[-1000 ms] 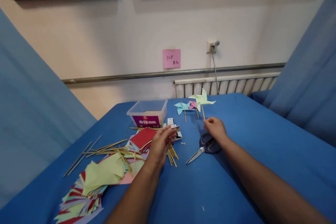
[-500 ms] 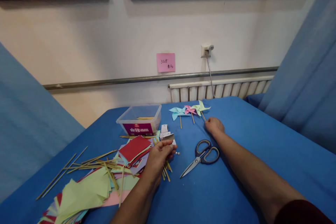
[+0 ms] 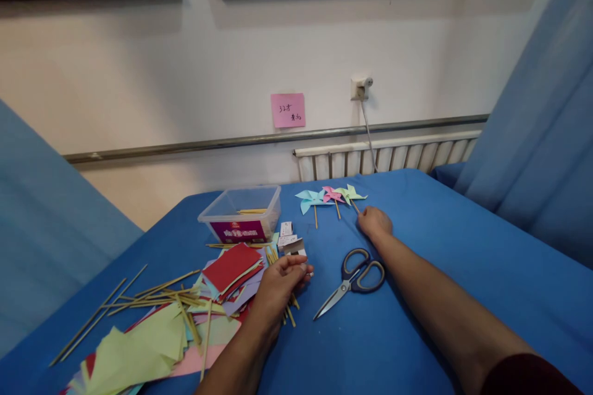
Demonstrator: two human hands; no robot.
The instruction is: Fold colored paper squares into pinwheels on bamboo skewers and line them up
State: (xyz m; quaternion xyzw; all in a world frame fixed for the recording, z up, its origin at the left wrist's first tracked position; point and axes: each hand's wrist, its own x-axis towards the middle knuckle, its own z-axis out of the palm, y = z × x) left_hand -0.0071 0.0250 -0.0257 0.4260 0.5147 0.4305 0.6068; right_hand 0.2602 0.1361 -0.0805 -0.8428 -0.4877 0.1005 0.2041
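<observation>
On the blue table (image 3: 417,247), two bare hands are being shown at work among paper-craft materials. The right hand (image 3: 375,223) is being rested on the cloth with its grip pressed together on the lower end of the wooden stick of a pale green pinwheel (image 3: 351,193); whether the stick is truly being pinched or only touched cannot be told. Just beyond that grip, a pink pinwheel (image 3: 332,194) and a light blue pinwheel (image 3: 309,199) are being shown lying side by side with the green one, their sails touching or overlapping. Close behind the right wrist, black-handled scissors (image 3: 353,280) are lying shut, blades pointing toward the wearer's left.

The left hand (image 3: 277,289) is being held low over a bundle of short wooden sticks (image 3: 288,313), its fingertips drawn together around something small and pale; what is being pinched is too small to tell. Just beyond this grip, small white card pieces (image 3: 291,241) are lying, and farther beyond, a clear plastic box (image 3: 241,215) with a purple label is standing. To the left of the grip, a red paper square (image 3: 229,264) is topping a stack of coloured sheets, and loose long sticks (image 3: 139,296) and pale green paper squares (image 3: 134,349) are being shown scattered well apart from it.
</observation>
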